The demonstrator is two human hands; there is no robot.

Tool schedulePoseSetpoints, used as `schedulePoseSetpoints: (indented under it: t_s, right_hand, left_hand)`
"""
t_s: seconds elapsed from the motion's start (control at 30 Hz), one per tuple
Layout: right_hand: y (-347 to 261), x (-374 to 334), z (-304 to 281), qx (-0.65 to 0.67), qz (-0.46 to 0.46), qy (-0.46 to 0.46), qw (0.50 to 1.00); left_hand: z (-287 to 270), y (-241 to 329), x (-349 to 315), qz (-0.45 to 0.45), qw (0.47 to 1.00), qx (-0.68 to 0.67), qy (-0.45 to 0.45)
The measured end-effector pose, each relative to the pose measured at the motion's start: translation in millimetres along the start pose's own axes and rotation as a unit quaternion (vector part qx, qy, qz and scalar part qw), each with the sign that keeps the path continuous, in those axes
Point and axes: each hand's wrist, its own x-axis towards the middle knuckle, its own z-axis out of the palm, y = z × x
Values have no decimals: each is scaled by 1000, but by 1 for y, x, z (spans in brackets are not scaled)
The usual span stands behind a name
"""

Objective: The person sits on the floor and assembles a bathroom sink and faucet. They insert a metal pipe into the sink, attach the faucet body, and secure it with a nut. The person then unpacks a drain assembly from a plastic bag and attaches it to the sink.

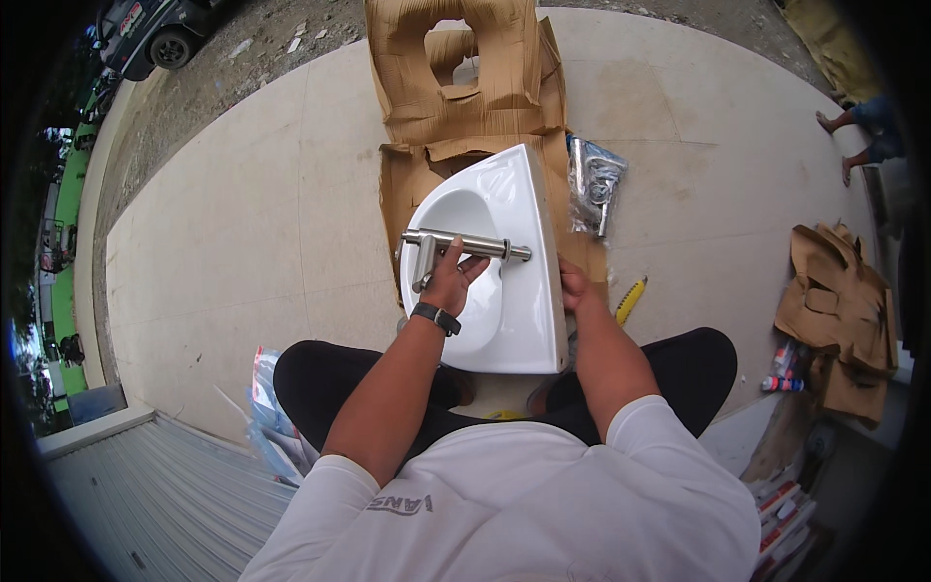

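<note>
A white ceramic washbasin [475,335] rests tilted in front of my knees on opened cardboard. My left hand [450,278], with a dark watch on its wrist, is closed around a brushed-metal faucet [456,240]. The faucet lies across the bowl, its base end at the hole in the basin's flat ledge; whether it sits in the hole I cannot tell. At the basin's back edge is my right hand [576,285], its fingers curled and partly hidden behind the ceramic. What those fingers hold does not show.
Torn cardboard [465,116] stands beyond the basin. Bagged metal fittings [594,186] and a yellow utility knife [630,300] lie to the right. Farther right is more cardboard [839,301]; another person's feet [842,150] show near the edge. A plastic bag [272,417] lies by my left knee.
</note>
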Motion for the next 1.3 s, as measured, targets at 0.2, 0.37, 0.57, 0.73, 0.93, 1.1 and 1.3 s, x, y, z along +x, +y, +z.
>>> schedulePoseSetpoints:
  t_s: [0.2,0.37,0.57,0.73,0.93,1.1,1.3]
  right_hand:
    - [-9,3,2,1,15,-41,999]
    - [-4,9,-3,19,33,-49,998]
    - [-1,8,-4,78,39,-72,994]
    - [-4,5,3,33,35,1,999]
    - [-6,5,4,-10,28,44,999]
    - [-4,3,1,6,26,-6,1000]
    - [-2,6,2,-61,9,85,994]
  left_hand:
    - [19,-1,-11,84,991,99,-21]
    - [34,-7,-21,175,946,271,-25]
    - [39,-21,-22,276,874,399,-10]
    - [34,-26,-18,268,891,367,-16]
    - [26,-31,-17,277,884,377,-4]
    - [26,-31,-16,251,901,353,-13]
    - [28,-30,-17,248,904,348,-13]
